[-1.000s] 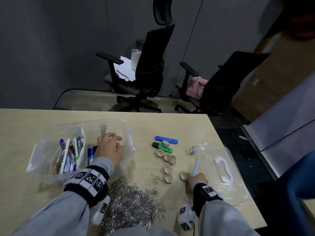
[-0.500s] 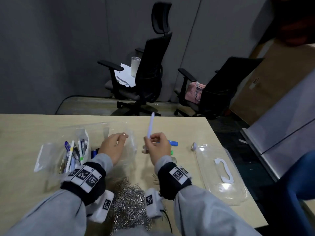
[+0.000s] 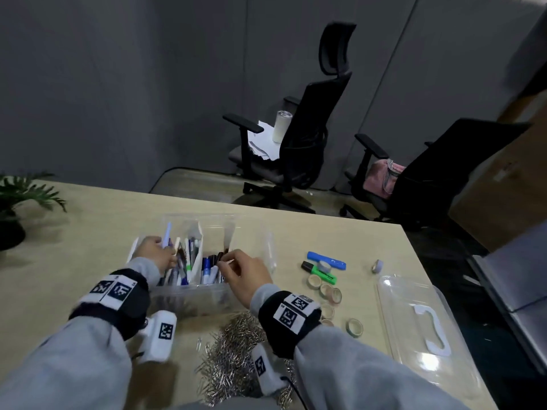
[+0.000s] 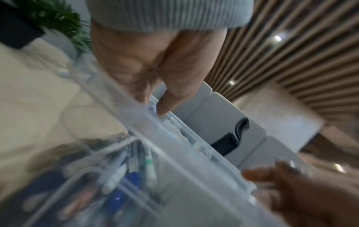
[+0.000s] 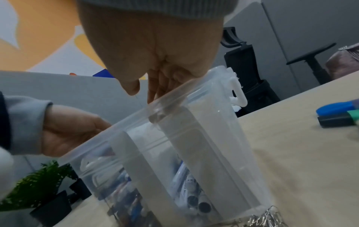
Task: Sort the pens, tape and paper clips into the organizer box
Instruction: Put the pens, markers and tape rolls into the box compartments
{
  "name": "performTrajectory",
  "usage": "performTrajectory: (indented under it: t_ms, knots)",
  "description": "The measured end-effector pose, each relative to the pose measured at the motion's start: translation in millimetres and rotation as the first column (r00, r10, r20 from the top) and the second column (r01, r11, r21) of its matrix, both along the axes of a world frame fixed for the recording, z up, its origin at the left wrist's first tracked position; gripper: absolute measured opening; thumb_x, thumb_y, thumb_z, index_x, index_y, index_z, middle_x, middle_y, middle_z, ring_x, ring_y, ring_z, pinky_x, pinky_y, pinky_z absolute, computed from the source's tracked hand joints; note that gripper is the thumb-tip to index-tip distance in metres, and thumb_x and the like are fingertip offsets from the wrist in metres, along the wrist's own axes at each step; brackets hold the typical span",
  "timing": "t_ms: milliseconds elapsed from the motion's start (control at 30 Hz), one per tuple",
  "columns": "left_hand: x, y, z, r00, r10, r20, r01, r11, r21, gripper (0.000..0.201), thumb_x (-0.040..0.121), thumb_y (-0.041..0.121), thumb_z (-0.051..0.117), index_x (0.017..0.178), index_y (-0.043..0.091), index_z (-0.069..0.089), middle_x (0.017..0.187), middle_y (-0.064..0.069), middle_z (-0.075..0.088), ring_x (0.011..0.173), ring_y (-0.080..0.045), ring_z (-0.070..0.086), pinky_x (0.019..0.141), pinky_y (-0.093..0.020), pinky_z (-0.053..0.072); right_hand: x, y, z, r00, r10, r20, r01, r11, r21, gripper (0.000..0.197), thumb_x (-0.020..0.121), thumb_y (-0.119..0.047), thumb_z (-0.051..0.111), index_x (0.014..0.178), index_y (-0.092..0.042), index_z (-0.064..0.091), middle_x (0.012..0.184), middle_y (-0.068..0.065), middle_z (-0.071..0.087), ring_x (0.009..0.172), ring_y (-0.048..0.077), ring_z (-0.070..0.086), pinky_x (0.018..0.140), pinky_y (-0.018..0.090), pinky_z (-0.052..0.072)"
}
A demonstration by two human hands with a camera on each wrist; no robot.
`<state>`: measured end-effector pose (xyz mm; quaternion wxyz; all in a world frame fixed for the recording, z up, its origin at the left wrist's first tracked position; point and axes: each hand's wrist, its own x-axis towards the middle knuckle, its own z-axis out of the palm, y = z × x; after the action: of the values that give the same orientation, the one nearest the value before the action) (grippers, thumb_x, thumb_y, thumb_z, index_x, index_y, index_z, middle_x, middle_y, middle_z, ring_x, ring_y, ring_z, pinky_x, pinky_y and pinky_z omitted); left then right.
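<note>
The clear organizer box (image 3: 192, 294) stands mid-table with several pens (image 3: 207, 267) in its left and middle compartments. My left hand (image 3: 168, 253) is at the box's left end, and a lavender pen (image 3: 167, 233) sticks up out of its fingers over the left compartment. My right hand (image 3: 226, 261) hovers over the middle of the box, thumb and fingertips drawn together (image 5: 141, 92); I see nothing between them. A heap of paper clips (image 3: 233, 350) lies in front of the box. Several tape rolls (image 3: 325, 291) sit to the right.
A blue marker (image 3: 325, 259) and a green highlighter (image 3: 321, 273) lie right of the box, with a grey tape roll (image 3: 377, 266) beyond. The clear lid (image 3: 420, 327) rests at the table's right edge. A potted plant (image 3: 17, 202) stands far left. Office chairs stand behind the table.
My right hand lifted the lavender pen from beside the lid and carried it left. The pen is now at my left hand over the box, and the right hand is off it.
</note>
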<state>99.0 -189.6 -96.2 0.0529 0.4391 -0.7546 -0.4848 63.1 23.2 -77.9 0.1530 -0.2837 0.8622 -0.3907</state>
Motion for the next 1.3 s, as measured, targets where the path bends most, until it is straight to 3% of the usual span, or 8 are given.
performTrajectory:
  t_ms: [67, 167, 300, 400, 667, 833, 1000, 1300]
  knots:
    - [3, 8, 4, 0.95, -0.166, 0.265, 0.216, 0.962, -0.169, 0.041, 0.091, 0.019, 0.053, 0.126, 0.0, 0.043, 0.089, -0.017, 0.059, 0.07, -0.026, 0.052, 0.067, -0.031, 0.041, -1, -1, 1, 1.0, 0.012, -0.009, -0.012, 1.0, 0.004, 0.028, 0.095, -0.038, 0.051, 0.109, -0.016, 0.062, 0.097, 0.003, 0.071, 0.089, 0.02, 0.064, 0.084, 0.034, 0.052]
    - [-2, 21, 5, 0.866, -0.278, 0.415, 0.385, 0.902, -0.197, 0.045, 0.089, 0.031, 0.055, 0.122, 0.002, 0.045, 0.081, -0.011, 0.054, 0.078, -0.029, 0.056, 0.068, -0.03, 0.04, -2, -1, 0, 1.0, 0.01, -0.006, -0.01, 1.0, 0.0, 0.028, 0.095, -0.037, 0.05, 0.108, -0.015, 0.062, 0.097, 0.004, 0.071, 0.09, 0.02, 0.064, 0.085, 0.037, 0.052]
    - [-9, 27, 6, 0.673, -0.397, 0.624, 0.652, 0.717, -0.247, 0.043, 0.091, 0.02, 0.047, 0.133, 0.02, 0.039, 0.122, -0.012, 0.056, 0.105, -0.029, 0.057, 0.083, -0.031, 0.045, -2, 1, -1, 0.999, 0.022, -0.033, -0.022, 1.0, -0.004, 0.028, 0.096, -0.034, 0.05, 0.108, -0.013, 0.064, 0.097, 0.005, 0.071, 0.09, 0.02, 0.064, 0.085, 0.037, 0.051]
    - [-14, 27, 7, 0.572, -0.366, 0.734, 0.73, 0.635, -0.252, 0.042, 0.091, 0.019, 0.048, 0.132, 0.02, 0.039, 0.127, -0.012, 0.051, 0.114, -0.029, 0.052, 0.089, -0.031, 0.044, -2, 1, -2, 0.999, 0.021, -0.028, -0.021, 1.0, -0.004, 0.027, 0.096, -0.034, 0.049, 0.108, -0.014, 0.064, 0.097, 0.005, 0.071, 0.089, 0.02, 0.064, 0.085, 0.036, 0.052]
    - [-7, 39, 12, 0.73, -0.214, 0.649, 0.568, 0.717, -0.403, 0.043, 0.092, 0.03, 0.049, 0.131, 0.016, 0.038, 0.13, -0.015, 0.034, 0.118, -0.034, 0.04, 0.09, -0.038, 0.042, -10, 14, -4, 0.985, -0.078, 0.156, 0.115, 0.961, -0.25, 0.015, 0.097, -0.025, 0.05, 0.101, -0.02, 0.063, 0.09, 0.001, 0.07, 0.079, 0.015, 0.067, 0.079, 0.034, 0.058]
    - [-16, 61, 29, 0.935, -0.306, 0.179, 0.352, 0.743, -0.569, 0.032, 0.092, 0.025, 0.047, 0.123, 0.019, 0.051, 0.13, -0.008, 0.039, 0.125, -0.026, 0.029, 0.1, -0.042, 0.039, -56, 73, -18, 0.84, -0.535, 0.086, 0.525, 0.763, -0.379, 0.014, 0.092, -0.016, 0.053, 0.097, -0.027, 0.06, 0.091, -0.004, 0.065, 0.085, 0.017, 0.062, 0.077, 0.033, 0.055]
    - [-42, 115, 30, 0.844, -0.536, -0.029, 0.404, 0.67, -0.623, 0.029, 0.093, 0.023, 0.047, 0.121, 0.02, 0.054, 0.136, -0.004, 0.035, 0.13, -0.021, 0.021, 0.104, -0.038, 0.031, -101, 148, -39, 0.686, -0.724, -0.071, 0.709, 0.688, -0.155, 0.025, 0.09, -0.011, 0.057, 0.115, -0.009, 0.056, 0.114, 0.01, 0.054, 0.094, 0.014, 0.05, 0.081, 0.021, 0.038]
    - [-59, 153, 1, 0.765, -0.623, 0.163, 0.546, 0.491, -0.679, 0.04, 0.096, 0.033, 0.039, 0.132, 0.018, 0.045, 0.144, -0.011, 0.028, 0.132, -0.026, 0.021, 0.113, -0.036, 0.019, -139, 225, -76, 0.669, -0.729, -0.145, 0.728, 0.603, 0.327, 0.058, 0.085, -0.018, 0.063, 0.137, -0.012, 0.039, 0.139, 0.017, 0.036, 0.125, 0.034, 0.042, 0.103, 0.038, 0.038]
